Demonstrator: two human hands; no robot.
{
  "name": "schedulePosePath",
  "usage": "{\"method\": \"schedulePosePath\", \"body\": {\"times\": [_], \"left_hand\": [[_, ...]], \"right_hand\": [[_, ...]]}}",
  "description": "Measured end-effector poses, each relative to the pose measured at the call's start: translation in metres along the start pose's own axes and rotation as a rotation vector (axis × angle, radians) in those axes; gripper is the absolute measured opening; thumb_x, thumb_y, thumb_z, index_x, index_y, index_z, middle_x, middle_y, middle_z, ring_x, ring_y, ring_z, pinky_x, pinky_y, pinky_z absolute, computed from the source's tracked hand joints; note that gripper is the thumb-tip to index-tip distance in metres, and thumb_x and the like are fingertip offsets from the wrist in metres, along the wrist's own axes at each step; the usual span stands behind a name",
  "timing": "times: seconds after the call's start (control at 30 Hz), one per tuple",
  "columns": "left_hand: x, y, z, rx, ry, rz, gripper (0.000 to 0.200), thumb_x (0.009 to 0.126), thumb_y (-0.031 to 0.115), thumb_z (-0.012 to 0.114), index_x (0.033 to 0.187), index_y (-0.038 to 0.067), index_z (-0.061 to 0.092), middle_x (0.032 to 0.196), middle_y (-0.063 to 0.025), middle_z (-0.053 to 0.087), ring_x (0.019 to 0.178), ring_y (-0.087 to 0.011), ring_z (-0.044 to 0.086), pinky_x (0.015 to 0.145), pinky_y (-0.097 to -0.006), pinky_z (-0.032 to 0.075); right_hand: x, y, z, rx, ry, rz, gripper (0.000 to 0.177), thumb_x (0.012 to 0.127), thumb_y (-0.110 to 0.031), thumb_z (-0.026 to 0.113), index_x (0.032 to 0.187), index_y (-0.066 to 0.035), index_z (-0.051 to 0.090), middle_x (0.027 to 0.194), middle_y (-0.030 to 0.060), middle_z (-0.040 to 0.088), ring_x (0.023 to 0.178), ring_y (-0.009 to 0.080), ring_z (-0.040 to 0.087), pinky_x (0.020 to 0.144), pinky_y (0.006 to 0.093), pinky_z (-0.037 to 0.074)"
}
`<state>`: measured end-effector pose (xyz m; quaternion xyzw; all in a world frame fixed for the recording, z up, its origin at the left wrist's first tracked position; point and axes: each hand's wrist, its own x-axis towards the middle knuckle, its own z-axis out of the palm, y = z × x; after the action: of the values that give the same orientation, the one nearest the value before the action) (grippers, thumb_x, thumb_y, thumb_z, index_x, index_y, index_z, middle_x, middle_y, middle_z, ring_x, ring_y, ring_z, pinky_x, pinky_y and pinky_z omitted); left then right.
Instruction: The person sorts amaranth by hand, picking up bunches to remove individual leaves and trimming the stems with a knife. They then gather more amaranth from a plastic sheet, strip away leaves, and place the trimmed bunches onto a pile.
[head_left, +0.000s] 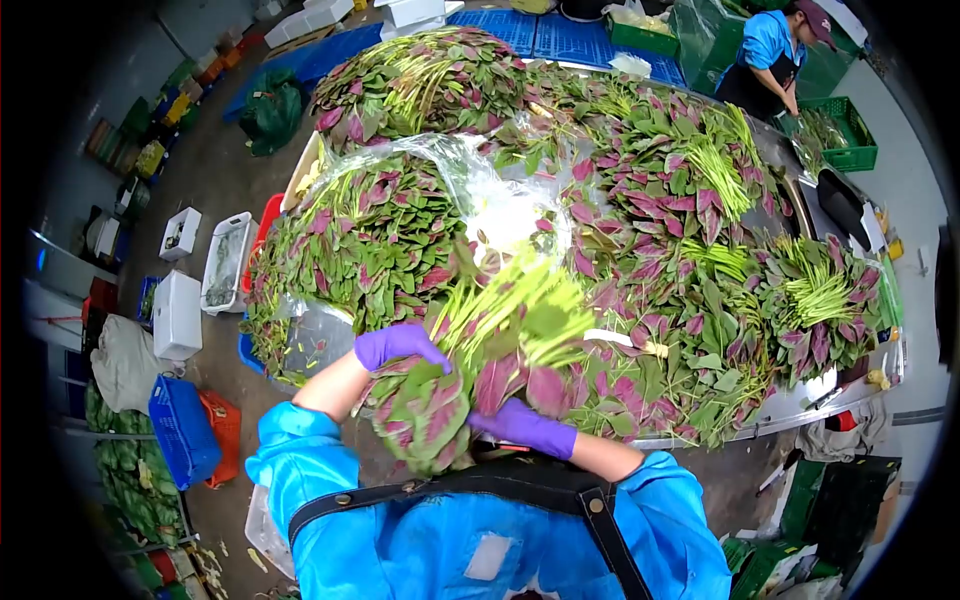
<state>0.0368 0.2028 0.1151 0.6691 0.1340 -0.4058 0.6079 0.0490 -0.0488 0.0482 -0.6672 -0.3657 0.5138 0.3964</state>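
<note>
In purple gloves, both hands are at a bunch of red-and-green leafy greens (425, 410) near the table's front edge. My left hand (403, 347) lies against the upper left of the leaves, its fingers curled round them. My right hand (525, 428) is at the lower right of the bunch, partly blurred, its fingertips hidden by leaves. Pale green stems (510, 310) point up and away from me. A white-handled knife (608, 337) lies among loose leaves just right of the stems. Clear plastic film (440, 155) lies beyond the bunch.
Piles of greens (360, 240) stand at the left, with more bundles (820, 290) at the right. A co-worker (775, 60) stands at the far right by a green crate (852, 135). Blue and orange crates (185, 430) and white boxes (178, 315) are on the floor at left.
</note>
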Motion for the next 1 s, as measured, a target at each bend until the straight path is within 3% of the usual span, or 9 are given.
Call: {"method": "schedulePosePath", "body": {"times": [0.2, 0.33, 0.4, 0.43, 0.57, 0.73, 0.8, 0.93, 1.0], "left_hand": [[0.022, -0.111, 0.058, -0.191, -0.058, 0.178, 0.02, 0.076, 0.016, 0.062, 0.089, 0.002, 0.068, 0.085, -0.0043, 0.067, 0.08, -0.0091, 0.06, 0.076, -0.0231, 0.045], [0.005, -0.091, 0.085, -0.319, -0.049, 0.17, 0.02, 0.077, 0.016, 0.062, 0.09, 0.002, 0.068, 0.086, -0.0045, 0.067, 0.081, -0.0092, 0.06, 0.077, -0.023, 0.045], [-0.002, -0.083, 0.084, -0.283, -0.058, 0.146, 0.02, 0.077, 0.016, 0.062, 0.09, 0.002, 0.068, 0.086, -0.0046, 0.067, 0.082, -0.0093, 0.06, 0.077, -0.023, 0.045], [-0.005, -0.079, 0.084, -0.258, -0.063, 0.129, 0.02, 0.077, 0.015, 0.062, 0.09, 0.002, 0.068, 0.086, -0.0047, 0.067, 0.082, -0.0093, 0.06, 0.077, -0.023, 0.045], [-0.006, -0.067, 0.082, -0.188, -0.098, 0.08, 0.019, 0.077, 0.015, 0.061, 0.09, 0.003, 0.068, 0.087, -0.0049, 0.067, 0.082, -0.0094, 0.061, 0.078, -0.0229, 0.046], [-0.008, -0.055, 0.08, -0.12, -0.118, 0.042, 0.019, 0.077, 0.014, 0.061, 0.09, 0.003, 0.068, 0.088, -0.0052, 0.067, 0.083, -0.0095, 0.061, 0.078, -0.0228, 0.046], [-0.012, -0.05, 0.079, -0.094, -0.126, 0.024, 0.019, 0.077, 0.014, 0.061, 0.091, 0.003, 0.068, 0.088, -0.0053, 0.067, 0.084, -0.0096, 0.061, 0.079, -0.0228, 0.046], [-0.014, -0.041, 0.079, -0.054, -0.121, -0.016, 0.019, 0.077, 0.013, 0.061, 0.091, 0.003, 0.068, 0.089, -0.0056, 0.067, 0.085, -0.0097, 0.061, 0.079, -0.0227, 0.046], [-0.006, -0.052, 0.076, -0.059, -0.117, -0.056, 0.019, 0.077, 0.013, 0.061, 0.091, 0.003, 0.068, 0.089, -0.0057, 0.067, 0.085, -0.0098, 0.061, 0.079, -0.0227, 0.046]], "right_hand": [[-0.058, 0.004, 0.001, -0.043, -0.257, -0.067, 0.055, 0.087, -0.046, 0.046, 0.125, -0.007, 0.045, 0.127, 0.014, 0.044, 0.117, 0.024, 0.042, 0.1, 0.0321, 0.03], [-0.107, 0.037, -0.056, -0.486, -0.234, -0.764, 0.037, 0.091, -0.019, 0.04, 0.126, -0.008, 0.045, 0.128, 0.0152, 0.043, 0.122, 0.0205, 0.039, 0.101, 0.0308, 0.03], [-0.123, -0.025, -0.096, 0.11, -0.438, 0.22, 0.053, 0.078, -0.02, 0.062, 0.126, -0.007, 0.044, 0.132, 0.0155, 0.037, 0.125, 0.0234, 0.034, 0.1, 0.0333, 0.032], [-0.127, -0.041, -0.1, 0.118, -0.439, 0.219, 0.053, 0.078, -0.02, 0.062, 0.126, -0.007, 0.044, 0.132, 0.0155, 0.037, 0.125, 0.0234, 0.034, 0.1, 0.0333, 0.032], [-0.079, -0.048, -0.047, -0.205, 0.71, -0.271, 0.069, 0.06, -0.025, 0.078, 0.121, -0.009, 0.048, 0.107, 0.0129, 0.057, 0.096, 0.0254, 0.057, 0.081, 0.0317, 0.046], [-0.052, 0.04, -0.087, 0.21, 0.637, 0.002, 0.028, 0.066, 0.001, 0.061, 0.093, -0.007, 0.065, 0.078, 0.007, 0.061, 0.063, 0.0128, 0.058, 0.053, 0.0259, 0.048], [-0.055, 0.085, -0.133, 0.366, 1.074, 0.049, 0.012, 0.072, 0.004, 0.057, 0.082, 0.001, 0.063, 0.066, 0.0043, 0.059, 0.052, 0.0092, 0.053, 0.044, 0.022, 0.042], [-0.073, 0.012, -0.122, 0.457, 0.893, 0.106, 0.025, 0.075, -0.01, 0.065, 0.098, -0.004, 0.058, 0.078, 0.0048, 0.06, 0.052, 0.0107, 0.055, 0.045, 0.024, 0.042], [-0.058, -0.006, -0.069, -0.16, 0.757, -0.288, 0.033, 0.073, -0.012, 0.068, 0.103, -0.009, 0.056, 0.082, 0.005, 0.06, 0.059, 0.012, 0.057, 0.053, 0.0265, 0.046]]}}
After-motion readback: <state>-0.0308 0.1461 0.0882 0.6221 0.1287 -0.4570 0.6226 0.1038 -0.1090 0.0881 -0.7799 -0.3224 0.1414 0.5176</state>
